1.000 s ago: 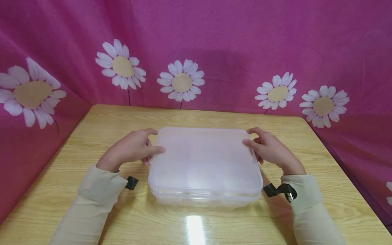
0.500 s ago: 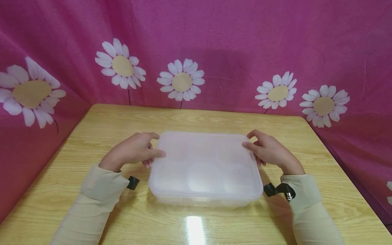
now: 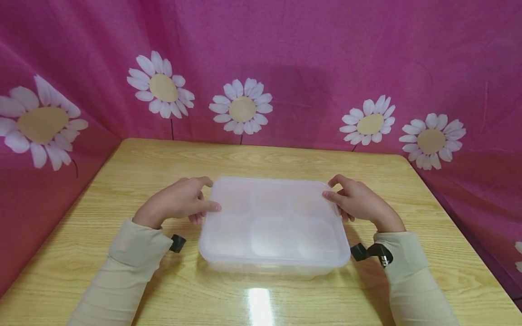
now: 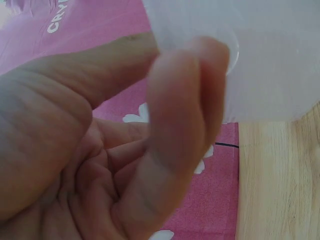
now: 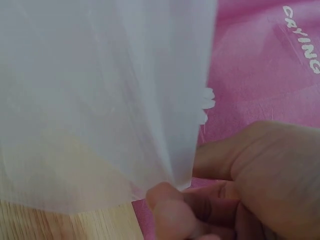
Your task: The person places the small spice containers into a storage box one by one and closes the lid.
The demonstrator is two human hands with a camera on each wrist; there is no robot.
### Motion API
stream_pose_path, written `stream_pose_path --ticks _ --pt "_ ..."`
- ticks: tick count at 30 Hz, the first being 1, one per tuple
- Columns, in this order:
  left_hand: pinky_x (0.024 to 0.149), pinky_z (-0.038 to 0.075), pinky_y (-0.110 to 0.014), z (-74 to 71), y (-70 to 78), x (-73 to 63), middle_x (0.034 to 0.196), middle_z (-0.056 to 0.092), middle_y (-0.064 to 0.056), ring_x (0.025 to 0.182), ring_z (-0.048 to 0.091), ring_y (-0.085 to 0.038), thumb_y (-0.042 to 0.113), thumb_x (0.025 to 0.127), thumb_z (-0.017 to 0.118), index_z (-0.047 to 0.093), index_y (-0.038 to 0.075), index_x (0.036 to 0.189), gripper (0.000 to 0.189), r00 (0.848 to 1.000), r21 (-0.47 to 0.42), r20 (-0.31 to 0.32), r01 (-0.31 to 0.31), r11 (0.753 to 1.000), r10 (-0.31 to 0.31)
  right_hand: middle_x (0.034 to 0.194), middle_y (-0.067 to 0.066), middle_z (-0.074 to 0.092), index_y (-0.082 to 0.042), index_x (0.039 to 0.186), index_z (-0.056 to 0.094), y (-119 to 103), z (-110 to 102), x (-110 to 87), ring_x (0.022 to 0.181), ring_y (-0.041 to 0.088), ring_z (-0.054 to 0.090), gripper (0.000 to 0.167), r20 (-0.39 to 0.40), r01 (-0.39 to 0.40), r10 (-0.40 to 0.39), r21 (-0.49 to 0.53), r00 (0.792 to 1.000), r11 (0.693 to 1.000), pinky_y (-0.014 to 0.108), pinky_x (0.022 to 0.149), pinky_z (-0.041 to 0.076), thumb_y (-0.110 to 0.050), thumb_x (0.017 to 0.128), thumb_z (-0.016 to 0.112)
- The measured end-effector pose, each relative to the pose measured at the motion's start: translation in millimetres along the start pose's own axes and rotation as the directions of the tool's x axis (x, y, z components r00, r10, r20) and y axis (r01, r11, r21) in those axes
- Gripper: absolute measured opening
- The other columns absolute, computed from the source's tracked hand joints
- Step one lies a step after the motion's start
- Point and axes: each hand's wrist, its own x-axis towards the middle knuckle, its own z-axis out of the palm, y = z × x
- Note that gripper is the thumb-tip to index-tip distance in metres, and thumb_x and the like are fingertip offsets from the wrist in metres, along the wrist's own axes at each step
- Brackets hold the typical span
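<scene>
A translucent white plastic lid lies flat over a clear plastic container in the middle of the table. Several compartment outlines show through it. My left hand grips the lid's left edge near the far corner, thumb on top and fingers at the side. At the opposite edge my right hand holds on the same way. In the left wrist view, curled fingertips touch the translucent plastic. Fingertips meet the lower corner of the plastic in the right wrist view.
The wood-grain table carries the container. A pink cloth with daisies hangs along the back and both sides. Black wrist straps stick out near the cuffs.
The lid has come down onto the container; its gap along the near side has closed and the compartments show more clearly. Both hands have lowered slightly with it, keeping their hold.
</scene>
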Motion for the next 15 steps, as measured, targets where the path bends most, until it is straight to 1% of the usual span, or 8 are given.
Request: stream_pose_path --ticks 3,8,11,15 --pt "0.063 0.063 -0.036 0.2 -0.9 0.0 0.073 0.066 -0.006 0.056 0.065 -0.015 0.029 0.095 0.077 0.045 0.000 0.147 0.068 1.000 0.011 -0.001 -0.012 1.000 0.012 0.067 0.004 0.057 -0.007 0.136 0.047 0.3 0.3 0.2 0.053 0.018 0.055 0.045 0.005 -0.005 0.005 0.002 1.000 1.000 0.035 0.049 0.051 -0.036 0.105 0.061" --pt "0.063 0.062 -0.035 -0.8 -1.5 -1.0 0.074 0.066 -0.007 0.057 0.066 -0.017 0.031 0.095 0.077 0.045 0.000 0.146 0.068 1.000 0.011 0.001 -0.015 1.000 0.015 0.068 0.004 0.057 -0.007 0.135 0.048 1.1 0.5 0.9 0.054 0.018 0.055 0.044 0.013 -0.006 0.006 0.008 1.000 1.000 0.034 0.050 0.050 -0.036 0.105 0.061" --pt "0.064 0.061 -0.035 -1.9 -1.8 -1.5 0.079 0.068 -0.009 0.061 0.067 -0.019 0.033 0.094 0.078 0.045 0.001 0.146 0.069 1.000 0.012 0.005 -0.009 1.000 0.009 0.069 0.005 0.057 -0.007 0.134 0.048 2.0 0.5 1.8 0.054 0.018 0.055 0.043 0.017 -0.010 0.010 0.019 1.000 1.000 0.036 0.050 0.051 -0.036 0.105 0.061" --pt "0.065 0.058 -0.031 -3.0 -2.0 -1.2 0.090 0.072 -0.012 0.066 0.067 -0.020 0.035 0.093 0.078 0.043 0.004 0.146 0.071 1.000 0.017 0.012 0.014 1.000 -0.014 0.070 0.005 0.056 -0.008 0.132 0.047 5.7 0.8 4.4 0.054 0.019 0.054 0.043 0.030 -0.019 0.018 0.047 0.999 0.999 0.036 0.050 0.051 -0.038 0.104 0.061"
